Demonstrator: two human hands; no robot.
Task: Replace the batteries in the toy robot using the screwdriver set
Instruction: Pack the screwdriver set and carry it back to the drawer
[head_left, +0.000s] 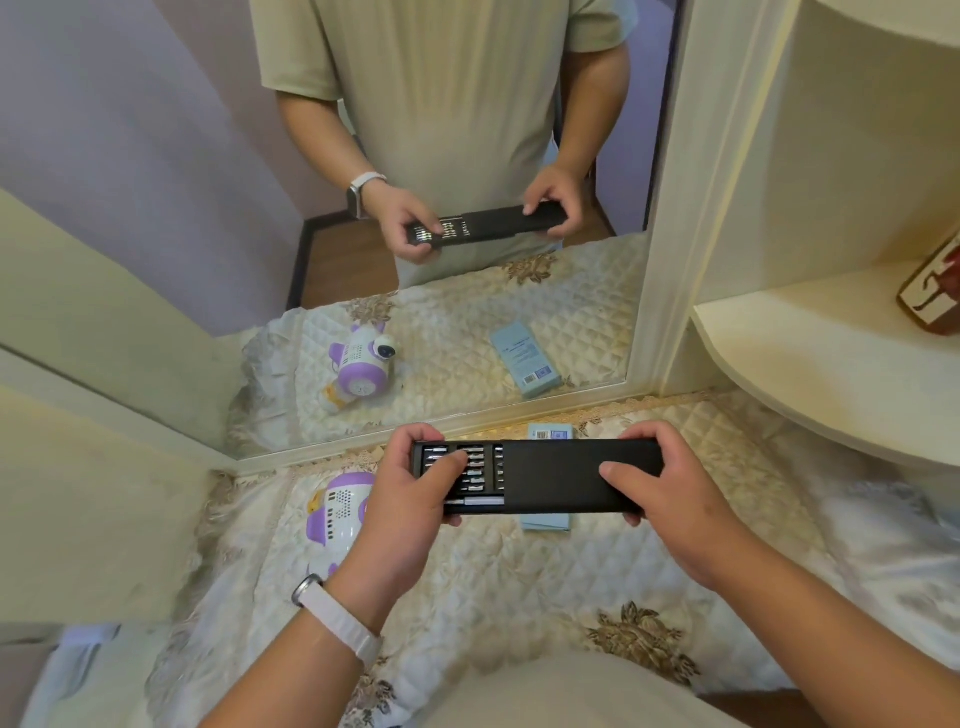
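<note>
Quilted cloth (524, 587) spreads beneath you. Above it your left hand (410, 499) and right hand (670, 499) each clamp one end of the black screwdriver set (566, 475), its tray partly out on the left. Toy robot (337, 512) lies on the cloth beside your left hand; your left thumb rests on the bits (479, 472).

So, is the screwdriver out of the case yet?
No, the screwdriver lies in its slot along the near edge of the partly opened case.

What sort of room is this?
Probably a home bedroom or dressing corner: a quilted floral cover, a large mirror standing behind it, and cream built-in shelves at the right.
</note>
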